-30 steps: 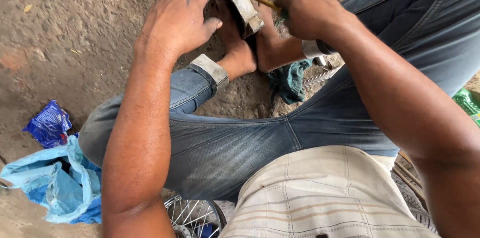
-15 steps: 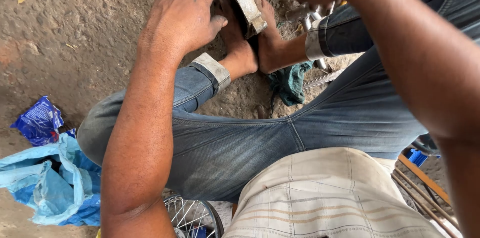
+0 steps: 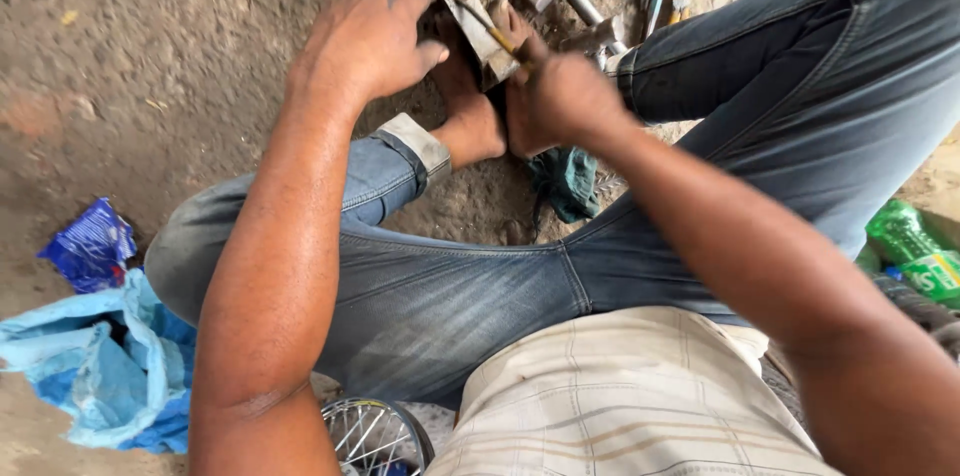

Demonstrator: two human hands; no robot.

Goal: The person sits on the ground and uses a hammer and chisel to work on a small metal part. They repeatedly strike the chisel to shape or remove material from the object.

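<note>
Now right hand [image 3: 565, 96] grip clasping thin tool [image 3: 492, 31], metal piece [image 3: 480, 31] beneath

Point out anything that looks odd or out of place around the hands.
The worn block is braced between bare feet on dirt, not on a bench. The right hand works it with a thin tool; the left hand steadies it. A green bottle lies discarded nearby.
</note>
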